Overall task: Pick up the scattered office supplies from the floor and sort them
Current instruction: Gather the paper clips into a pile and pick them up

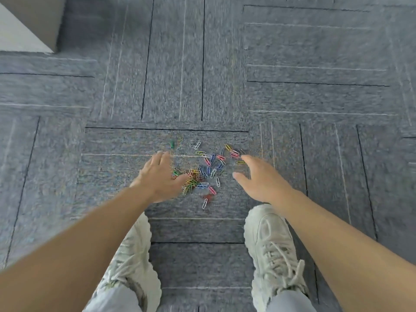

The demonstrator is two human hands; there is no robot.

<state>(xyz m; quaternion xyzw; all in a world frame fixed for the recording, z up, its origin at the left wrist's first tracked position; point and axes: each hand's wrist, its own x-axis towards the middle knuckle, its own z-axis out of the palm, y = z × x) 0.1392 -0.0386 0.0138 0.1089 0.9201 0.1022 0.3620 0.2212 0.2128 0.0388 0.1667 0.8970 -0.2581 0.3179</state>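
Coloured paper clips (207,170) lay scattered on the grey carpet floor (315,97) between my hands. I judged it best to sweep them inward into one heap. My left hand (157,176) was spread open, thumb at the pile's edge; my right hand (258,179) was open too, holding nothing

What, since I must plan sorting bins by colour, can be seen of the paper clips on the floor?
The paper clips are small bent-wire loops, seemingly plastic-coated, in green, blue, red, pink, yellow and white. They lie flat, loosely scattered on the grey carpet, thickest beside the left hand thumb, thinning toward the right hand. One green clip lies apart at the far side, one white nearest the shoes. Both hands are open beside them; none is gripped.
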